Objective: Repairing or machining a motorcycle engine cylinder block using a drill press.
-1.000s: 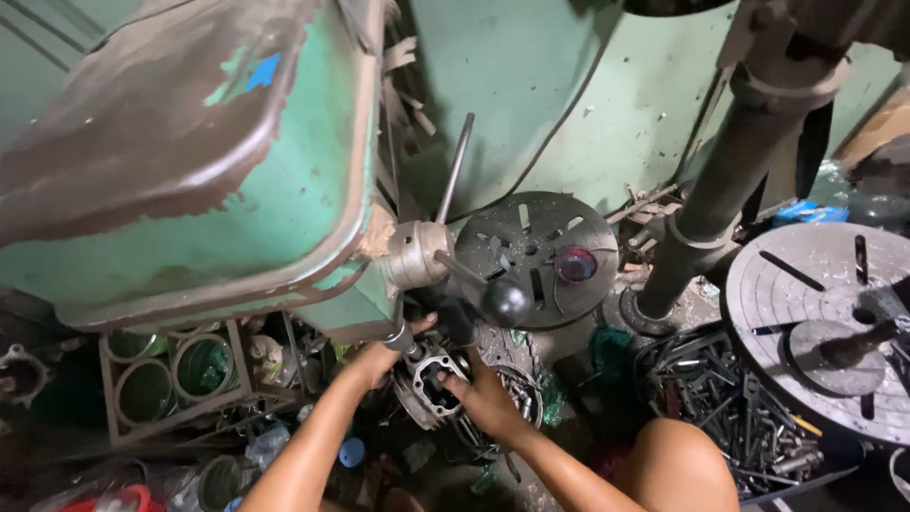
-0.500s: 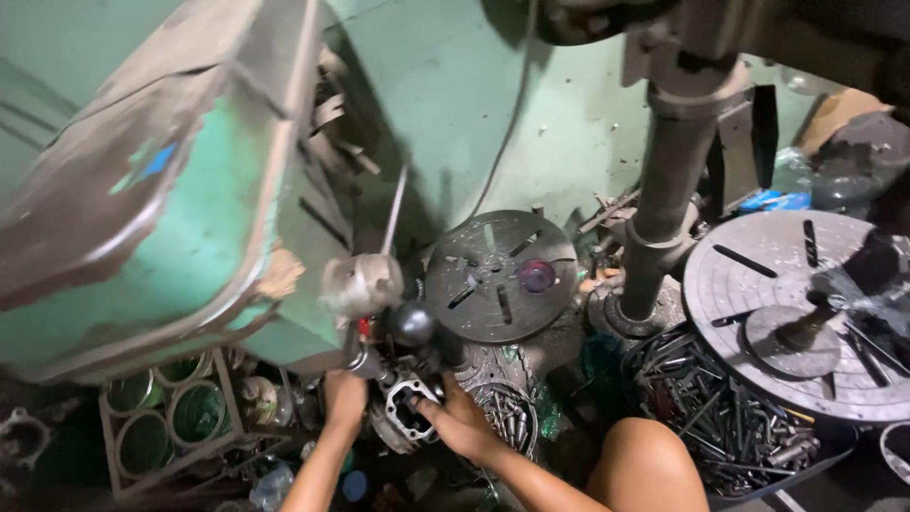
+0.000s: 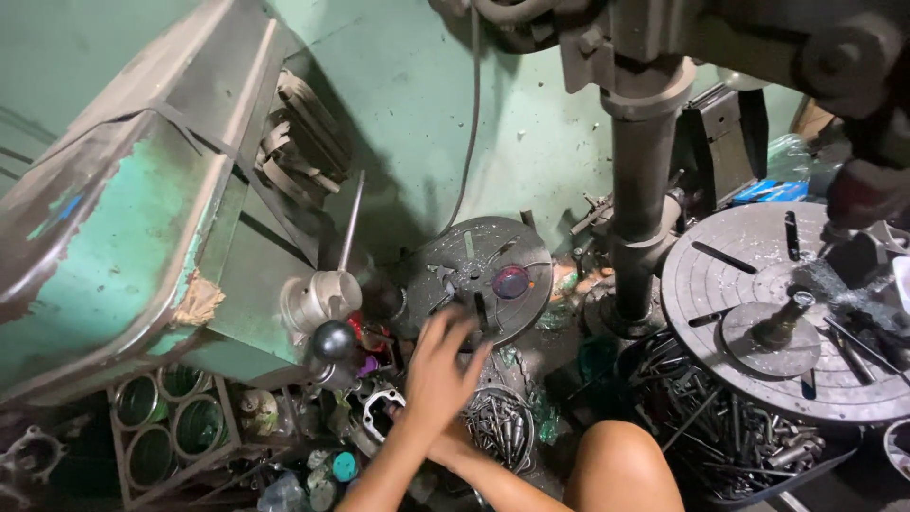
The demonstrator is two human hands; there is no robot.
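Left hand (image 3: 438,370) spreads open fingers (image 3: 453,327) over the cluttered metal parts (image 3: 498,427).

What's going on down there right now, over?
Left hand open, fingers spread, reaching toward round slotted plate by the wall. Right hand mostly hidden beneath it. Metal casting and pile of bolts crowd below.

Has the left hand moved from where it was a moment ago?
Yes. The left hand has lifted off the small metal casting and risen toward the round slotted plate leaning at the wall.
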